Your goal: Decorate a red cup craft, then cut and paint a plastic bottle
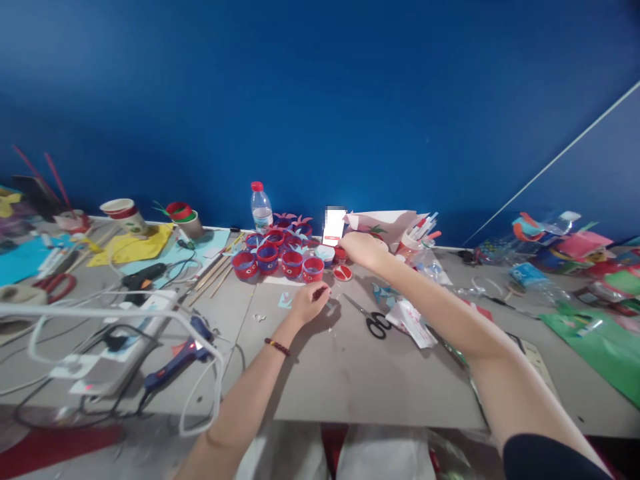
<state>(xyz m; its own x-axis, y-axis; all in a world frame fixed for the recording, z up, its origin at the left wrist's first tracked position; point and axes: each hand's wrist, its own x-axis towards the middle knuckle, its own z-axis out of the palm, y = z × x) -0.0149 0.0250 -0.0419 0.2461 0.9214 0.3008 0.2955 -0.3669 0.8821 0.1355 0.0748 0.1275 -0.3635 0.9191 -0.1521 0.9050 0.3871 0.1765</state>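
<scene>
I see the left arm rising from the bottom edge, angled up and to the right, a beaded bracelet (pixel 277 346) round its wrist. The left hand (pixel 310 302) is low over the worktop (pixel 345 383), its fingers curled inward; that grip looks narrow, but I cannot tell whether it pinches anything. The right arm stretches in from the lower right, a dark sleeve (pixel 547 459) at its near end, and crosses farther over than the left. The right hand (pixel 365 251) turns its back to my camera and hides its fingertips, so I cannot tell the state of that grip. It is beside a lit phone (pixel 333 230) and a red-and-white disc (pixel 343 273).

The small red and blue cups (pixel 268 260) stand clustered just beyond the left hand, several with eyes facing me. Between the forearms, black-handled scissors (pixel 376 325) lie with their blades pointing toward the cups, next to a crumpled white packet (pixel 413 323).

The worktop is grey and crowded. On my left are a blue glue gun (pixel 173 363), a white power strip (pixel 131 347) and wooden sticks (pixel 213 275); at far right, a green sheet (pixel 597 353). A plain blue wall (pixel 320 100) rises behind, with a pale diagonal line (pixel 545 167) at right.
</scene>
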